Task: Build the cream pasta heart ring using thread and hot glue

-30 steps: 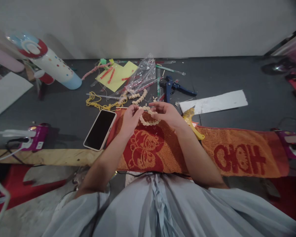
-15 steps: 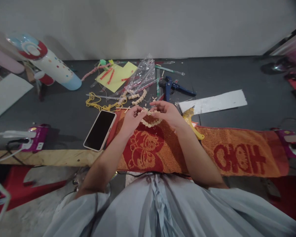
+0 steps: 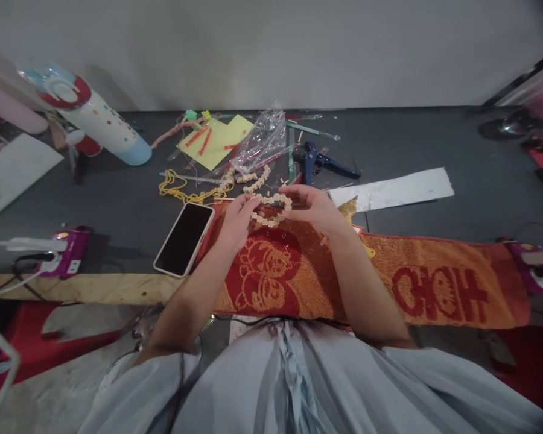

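Observation:
A loop of small cream beads [image 3: 271,223], like a bracelet, is held between my two hands above the towel. My left hand [image 3: 236,222] pinches the loop's left side between thumb and fingers. At the loop's right side, my right hand [image 3: 315,208] curves its thumb and fingers about the beads; the exact contact is partly hidden. More cream bead strands [image 3: 257,179] lie just beyond. An orange and red towel [image 3: 326,277] is spread under my hands, with tiny light bits on it.
Left of the towel lies a phone [image 3: 184,240], with yellow cord [image 3: 174,187] behind it. A blue-handled cutter [image 3: 311,163], a clear plastic bag [image 3: 266,135] and yellow paper [image 3: 212,144] are farther back. A yellow tool [image 3: 348,208] sits by my right wrist, near a white strip [image 3: 398,188].
My hands have moved slightly apart, the right one to the right. The bead loop has opened into a rounder shape and shifted a little left.

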The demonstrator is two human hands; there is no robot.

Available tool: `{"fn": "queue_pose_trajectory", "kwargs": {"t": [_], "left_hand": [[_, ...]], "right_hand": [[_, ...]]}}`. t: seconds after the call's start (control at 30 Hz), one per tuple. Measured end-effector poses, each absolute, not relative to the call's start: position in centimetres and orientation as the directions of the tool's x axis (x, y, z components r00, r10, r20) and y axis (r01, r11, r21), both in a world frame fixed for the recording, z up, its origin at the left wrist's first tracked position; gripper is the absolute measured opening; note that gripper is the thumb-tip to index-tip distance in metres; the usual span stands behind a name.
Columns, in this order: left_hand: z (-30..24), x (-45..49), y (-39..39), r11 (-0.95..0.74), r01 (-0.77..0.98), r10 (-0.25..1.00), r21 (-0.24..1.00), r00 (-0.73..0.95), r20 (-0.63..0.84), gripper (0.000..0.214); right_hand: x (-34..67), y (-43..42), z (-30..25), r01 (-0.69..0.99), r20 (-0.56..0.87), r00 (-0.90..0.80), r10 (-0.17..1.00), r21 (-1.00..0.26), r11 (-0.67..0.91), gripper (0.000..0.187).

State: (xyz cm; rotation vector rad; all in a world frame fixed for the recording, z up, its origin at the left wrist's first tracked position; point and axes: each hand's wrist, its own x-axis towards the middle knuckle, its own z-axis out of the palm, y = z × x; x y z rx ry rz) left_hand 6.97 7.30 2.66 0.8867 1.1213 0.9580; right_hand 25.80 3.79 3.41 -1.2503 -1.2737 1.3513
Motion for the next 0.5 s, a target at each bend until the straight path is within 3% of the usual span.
{"fn": "queue_pose_trajectory", "kwargs": {"t": [0.13, 0.3, 0.5], "left_hand": [[2.58, 6.75, 7.4, 0.373, -0.224, 0.924, 0.9, 0.175, -0.339, 0.023], [2.91, 6.54, 7.28, 0.371, -0.273, 0.925, 0.887, 0.195, -0.327, 0.032], [2.83, 6.14, 7.29, 0.264, -0.357, 0.957, 0.896, 0.213, -0.197, 0.032]], "right_hand": [[25.77, 3.71, 3.21, 0.081, -0.041, -0.15, 0.988, -0.996, -0.029, 0.072], [25.4, 3.84, 2.84, 0.094, -0.023, -0.139, 0.99, -0.995, -0.009, 0.066], [25.67, 3.92, 2.91, 0.008, -0.009, -0.045, 0.999, -1.0, -0.009, 0.071]]}}
